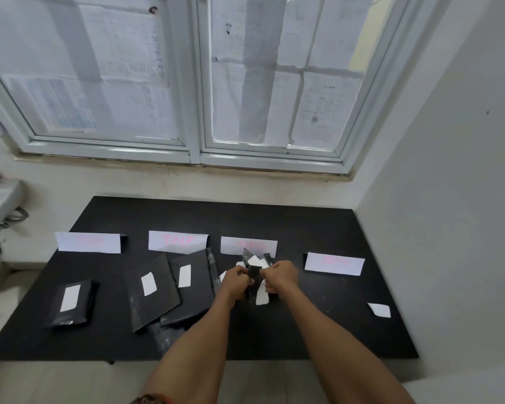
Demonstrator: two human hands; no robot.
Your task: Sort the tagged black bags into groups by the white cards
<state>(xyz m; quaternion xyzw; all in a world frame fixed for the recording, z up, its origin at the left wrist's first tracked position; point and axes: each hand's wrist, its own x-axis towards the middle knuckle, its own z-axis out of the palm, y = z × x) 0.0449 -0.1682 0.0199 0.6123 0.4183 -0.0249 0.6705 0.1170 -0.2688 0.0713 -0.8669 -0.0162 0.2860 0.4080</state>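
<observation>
Four white cards point(178, 242) stood along the tabletop point(318, 228); one tagged bag point(72, 301) lay before the leftmost card and two overlapping bags point(152, 290) before the second, so sorting looked partly done. Left hand point(236, 279) and right hand point(280, 277) each kept a curled grip on the bundle of bags point(254, 275), held between them just in front of the third card.

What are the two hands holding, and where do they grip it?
A small bunch of tagged black bags, in front of the third white card. The left hand grips its left side, the right hand its right side.
</observation>
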